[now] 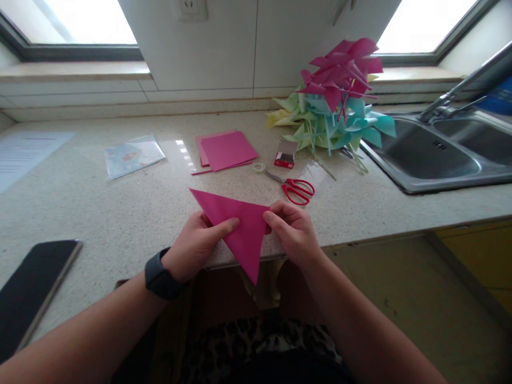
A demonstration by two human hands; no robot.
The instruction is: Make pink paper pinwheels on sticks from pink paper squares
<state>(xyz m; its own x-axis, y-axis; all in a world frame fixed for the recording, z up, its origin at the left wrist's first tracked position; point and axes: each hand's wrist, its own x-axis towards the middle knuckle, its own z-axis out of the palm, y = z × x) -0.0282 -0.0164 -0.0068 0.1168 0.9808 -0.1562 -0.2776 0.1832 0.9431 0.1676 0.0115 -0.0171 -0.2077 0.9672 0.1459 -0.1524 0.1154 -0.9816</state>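
A sheet of pink paper (244,226), folded into a triangle, is held at the counter's front edge. My left hand (204,234) is closed on it, the thumb lying on top and the fingers hidden beneath. My right hand (290,229) pinches the triangle's right corner between thumb and fingers. One tip of the paper points down past the counter edge. Beyond my right hand lie red-handled scissors (298,191), and by their blades is a small roll of clear tape (258,168). Farther back sits a stack of pink paper squares (230,151) with a thin pink stick.
Several pink, green and blue paper pinwheels (340,101) are piled beside the metal sink (424,149). A small open red box (285,154) stands near them. Leftward are a clear plastic packet (134,156), a printed sheet (30,152) and a black phone (34,288).
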